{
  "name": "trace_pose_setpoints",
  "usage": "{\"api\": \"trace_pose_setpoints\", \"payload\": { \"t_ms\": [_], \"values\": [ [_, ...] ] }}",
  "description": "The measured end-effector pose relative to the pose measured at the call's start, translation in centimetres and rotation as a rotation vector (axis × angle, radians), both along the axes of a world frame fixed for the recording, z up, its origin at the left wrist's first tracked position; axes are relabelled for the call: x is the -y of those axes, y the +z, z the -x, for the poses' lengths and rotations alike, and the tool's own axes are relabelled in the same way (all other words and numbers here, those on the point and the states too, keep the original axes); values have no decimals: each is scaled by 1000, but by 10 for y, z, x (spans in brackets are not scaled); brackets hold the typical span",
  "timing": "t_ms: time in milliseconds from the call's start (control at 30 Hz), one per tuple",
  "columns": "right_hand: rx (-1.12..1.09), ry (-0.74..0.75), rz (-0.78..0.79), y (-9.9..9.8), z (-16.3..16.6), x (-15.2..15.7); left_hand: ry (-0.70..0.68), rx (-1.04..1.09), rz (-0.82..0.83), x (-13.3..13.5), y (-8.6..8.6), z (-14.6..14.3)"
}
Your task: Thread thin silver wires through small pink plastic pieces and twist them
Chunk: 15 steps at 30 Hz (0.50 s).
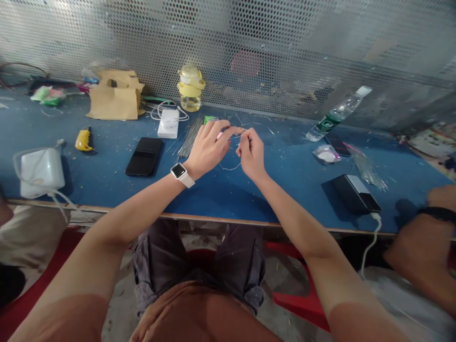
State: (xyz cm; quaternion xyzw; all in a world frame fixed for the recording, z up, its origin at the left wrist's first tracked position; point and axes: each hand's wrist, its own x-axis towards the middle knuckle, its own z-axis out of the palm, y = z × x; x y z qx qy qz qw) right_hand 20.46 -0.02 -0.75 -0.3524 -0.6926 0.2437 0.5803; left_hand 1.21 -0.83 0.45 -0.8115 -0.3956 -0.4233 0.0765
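My left hand point(210, 146), with a white watch on its wrist, is above the table, fingers bent and reaching to the right hand. My right hand point(252, 154) is closed in a pinch, its fingertips almost touching the left ones. A thin wire point(231, 169) runs between the two hands and sags in a loop below them; its ends are hidden by the fingers. Something small and pink point(219, 136) shows by the left fingers. Just left of the left hand lies a bundle of thin straight wires point(190, 137).
On the blue table point(221, 199) are a black phone point(144, 156), white charger point(168, 124), yellow cutter point(83, 140), yellow-lidded bottle point(191, 90), water bottle point(335, 116) leaning on the perforated metal panel point(278, 57), and black power bank point(356, 194). People sit on both sides.
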Motion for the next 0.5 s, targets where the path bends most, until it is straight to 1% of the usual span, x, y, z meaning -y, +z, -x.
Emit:
{"api": "trace_pose_setpoints", "payload": {
  "t_ms": [100,200,367,500],
  "values": [
    [-5,44,-1,-2,3,3,15,-27,9,0,3,2],
    [-6,55,-5,-3,3,3,5,-26,27,0,4,0],
    [24,37,-49,-2,1,3,9,-46,9,0,1,-3],
    [47,40,-44,-1,0,4,26,-90,-29,0,-2,-4]
  ]
}}
